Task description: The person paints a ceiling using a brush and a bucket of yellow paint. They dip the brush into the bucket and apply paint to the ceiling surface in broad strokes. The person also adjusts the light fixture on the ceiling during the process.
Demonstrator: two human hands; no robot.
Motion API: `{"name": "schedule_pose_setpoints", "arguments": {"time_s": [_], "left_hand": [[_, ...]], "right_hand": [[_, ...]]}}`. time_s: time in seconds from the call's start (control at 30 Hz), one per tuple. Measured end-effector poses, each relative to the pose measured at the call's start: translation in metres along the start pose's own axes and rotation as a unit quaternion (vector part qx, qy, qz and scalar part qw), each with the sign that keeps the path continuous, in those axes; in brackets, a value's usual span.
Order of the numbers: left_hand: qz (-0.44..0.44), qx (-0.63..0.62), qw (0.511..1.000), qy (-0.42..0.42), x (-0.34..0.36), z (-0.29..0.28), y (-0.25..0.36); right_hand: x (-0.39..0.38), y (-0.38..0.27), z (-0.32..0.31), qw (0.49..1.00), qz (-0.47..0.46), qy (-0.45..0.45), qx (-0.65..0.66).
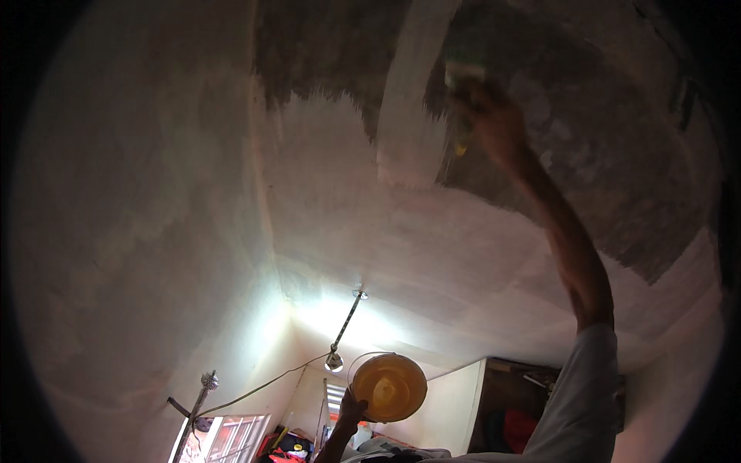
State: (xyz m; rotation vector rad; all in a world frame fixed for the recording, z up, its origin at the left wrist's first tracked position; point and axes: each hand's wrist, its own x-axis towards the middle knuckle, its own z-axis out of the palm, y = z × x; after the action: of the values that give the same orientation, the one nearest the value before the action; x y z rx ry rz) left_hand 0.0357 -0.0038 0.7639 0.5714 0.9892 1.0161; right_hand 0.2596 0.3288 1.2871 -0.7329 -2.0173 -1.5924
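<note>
My right hand (498,123) reaches up high with the arm stretched out, closed round a wide paintbrush (465,71). Motion blurs the brush, and its pale end is against the dark part of the ceiling (571,147). Beside it runs a pale painted strip (413,92) with ragged brush edges. Low in the view, my left hand (353,407) grips the side of a yellowish bucket (413,390), near its thin wire handle. The bucket's round mouth faces me; a paler patch shows inside, but I cannot tell how much it holds.
A lit bulb (333,361) hangs from a rod on the ceiling, with a cable (266,393) sagging leftward to a post (199,401). At lower left is a barred window (231,438) near piled red and dark items (292,446). A dark shelf opening (513,397) stands at lower right.
</note>
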Motion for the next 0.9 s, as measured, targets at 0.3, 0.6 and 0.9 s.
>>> {"name": "schedule_pose_setpoints", "arguments": {"time_s": [0.3, 0.6, 0.9], "left_hand": [[-0.013, -0.002, 1.000, 0.012, -0.006, 0.007, 0.012], [0.022, 0.040, 0.999, 0.005, 0.002, -0.011, -0.010], [-0.010, 0.018, 1.000, -0.011, 0.002, -0.006, -0.006]], "right_hand": [[-0.048, -0.057, -0.023, 0.964, 0.043, -0.146, 0.218], [0.072, 0.049, -0.021, 0.948, 0.225, -0.163, 0.152], [0.047, -0.028, -0.001, 0.995, 0.024, -0.061, -0.073]]}}
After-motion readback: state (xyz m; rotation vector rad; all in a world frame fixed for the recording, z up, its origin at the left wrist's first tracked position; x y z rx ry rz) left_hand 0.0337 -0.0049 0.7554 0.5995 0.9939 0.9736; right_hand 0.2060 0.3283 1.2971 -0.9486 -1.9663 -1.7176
